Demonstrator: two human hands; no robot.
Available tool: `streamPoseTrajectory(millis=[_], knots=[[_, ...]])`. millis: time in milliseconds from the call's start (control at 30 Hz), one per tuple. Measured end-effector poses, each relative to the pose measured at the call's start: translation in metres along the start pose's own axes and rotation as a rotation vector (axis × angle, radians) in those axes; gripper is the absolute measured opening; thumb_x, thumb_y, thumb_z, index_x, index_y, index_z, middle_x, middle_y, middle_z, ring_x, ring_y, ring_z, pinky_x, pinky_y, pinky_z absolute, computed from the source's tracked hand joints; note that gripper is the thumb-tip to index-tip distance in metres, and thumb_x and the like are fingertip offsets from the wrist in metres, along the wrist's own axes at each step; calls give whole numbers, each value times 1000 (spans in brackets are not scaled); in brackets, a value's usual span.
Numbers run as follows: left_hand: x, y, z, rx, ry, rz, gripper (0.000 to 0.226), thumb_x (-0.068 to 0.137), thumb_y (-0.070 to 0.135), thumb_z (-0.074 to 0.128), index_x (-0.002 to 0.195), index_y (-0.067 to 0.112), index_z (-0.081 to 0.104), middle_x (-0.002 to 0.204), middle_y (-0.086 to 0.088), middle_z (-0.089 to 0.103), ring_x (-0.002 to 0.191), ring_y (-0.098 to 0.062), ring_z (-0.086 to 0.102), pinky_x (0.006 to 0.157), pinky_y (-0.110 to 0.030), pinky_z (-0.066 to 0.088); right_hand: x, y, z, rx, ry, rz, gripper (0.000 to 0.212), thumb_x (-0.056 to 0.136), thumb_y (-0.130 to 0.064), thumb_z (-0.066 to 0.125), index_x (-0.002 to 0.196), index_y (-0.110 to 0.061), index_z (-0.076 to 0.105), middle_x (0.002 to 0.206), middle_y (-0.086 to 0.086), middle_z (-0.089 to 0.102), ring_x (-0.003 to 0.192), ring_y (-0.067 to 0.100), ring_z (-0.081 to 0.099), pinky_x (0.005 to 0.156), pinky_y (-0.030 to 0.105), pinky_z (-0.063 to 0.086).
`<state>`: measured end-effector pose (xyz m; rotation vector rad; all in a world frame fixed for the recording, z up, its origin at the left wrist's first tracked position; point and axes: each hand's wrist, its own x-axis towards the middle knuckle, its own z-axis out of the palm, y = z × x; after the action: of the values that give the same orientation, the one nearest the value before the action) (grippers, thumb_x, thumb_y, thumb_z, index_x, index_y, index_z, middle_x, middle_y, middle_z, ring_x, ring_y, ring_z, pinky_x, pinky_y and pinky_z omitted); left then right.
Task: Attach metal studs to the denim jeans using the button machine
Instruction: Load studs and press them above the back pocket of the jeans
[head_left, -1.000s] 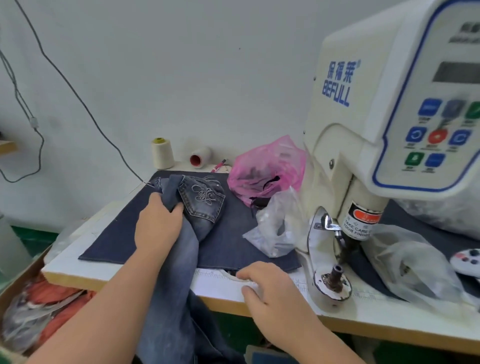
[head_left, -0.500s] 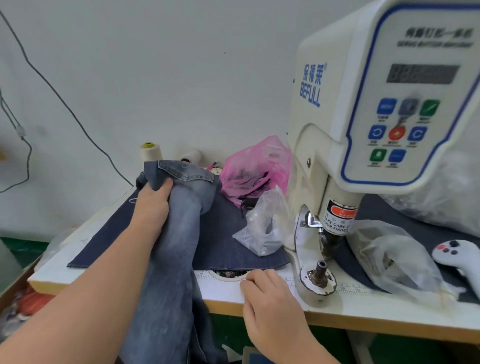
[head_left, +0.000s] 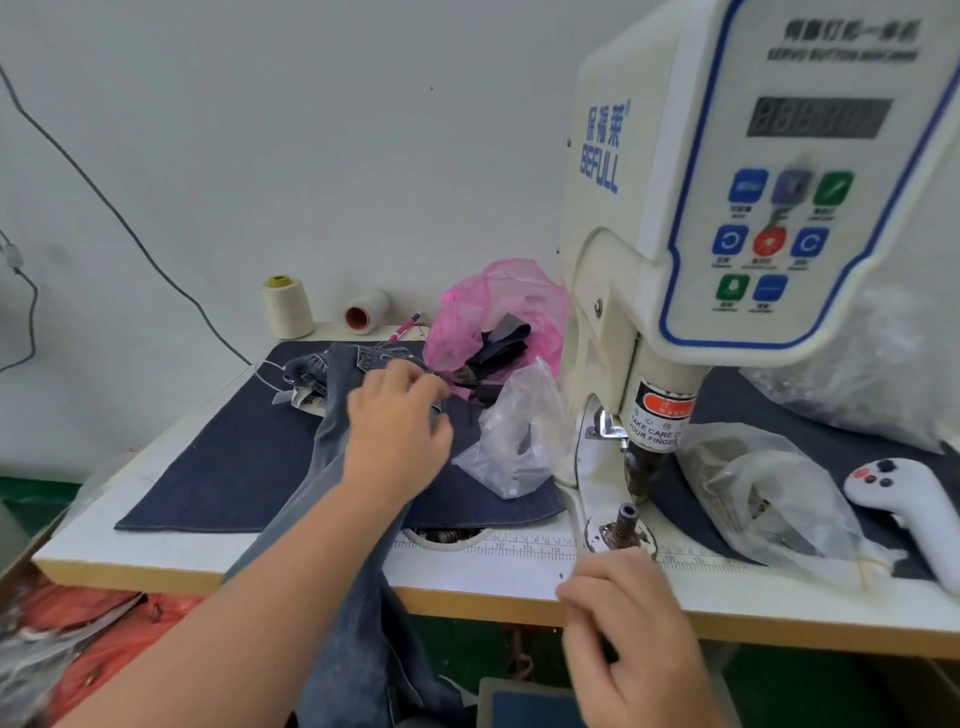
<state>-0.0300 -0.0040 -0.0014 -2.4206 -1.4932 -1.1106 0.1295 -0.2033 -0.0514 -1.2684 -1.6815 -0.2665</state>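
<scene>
A person's left hand (head_left: 397, 421) rests on faded denim jeans (head_left: 332, 447), fingers spread loosely, its grip apart and holding nothing. The jeans lie across a dark denim sheet (head_left: 228, 467) on the tabletop (head_left: 130, 551) and hang over its front edge. The right hand (head_left: 628, 623) sits at the front edge just before the button machine (head_left: 727, 218) and its lower die (head_left: 621, 525); its fingers curl under, and whether that grip holds anything cannot be told.
</scene>
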Motion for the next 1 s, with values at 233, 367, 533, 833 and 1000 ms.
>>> streamPoseTrajectory(millis=[233,367,533,833,1000], knots=[[6,39,35,-26,-558,130,31,104,27,39,124,32,62,125,1,53,117,-25,45,98,-40,36,10,44,-51,1,263,249,14,85,-8,51,79,-9,63,80,-4,59,80,5,55,69,13,42],[7,48,46,61,-629,92,33,104,27,37,127,33,60,128,-4,53,116,-30,46,94,-42,35,20,88,-58,-45,204,541,25,89,2,57,82,-21,63,77,-7,62,76,4,57,63,16,43],[9,49,48,165,-611,18,30,98,27,41,114,34,66,119,-4,63,111,-29,53,81,-40,27,11,104,-38,-374,-127,581,15,86,-8,64,86,-23,67,77,-13,58,74,6,53,59,17,36],[14,58,43,502,-586,78,21,88,16,51,101,26,64,81,5,56,90,-21,59,93,-42,27,9,99,-36,-461,-128,545,15,76,-4,71,75,-18,65,65,-8,55,63,12,51,50,17,29],[11,64,48,609,-597,118,28,90,11,51,110,26,62,105,0,65,104,-24,58,98,-43,28,10,98,-36,-456,-100,538,17,75,-3,71,72,-18,64,63,-8,54,62,13,50,50,15,25]])
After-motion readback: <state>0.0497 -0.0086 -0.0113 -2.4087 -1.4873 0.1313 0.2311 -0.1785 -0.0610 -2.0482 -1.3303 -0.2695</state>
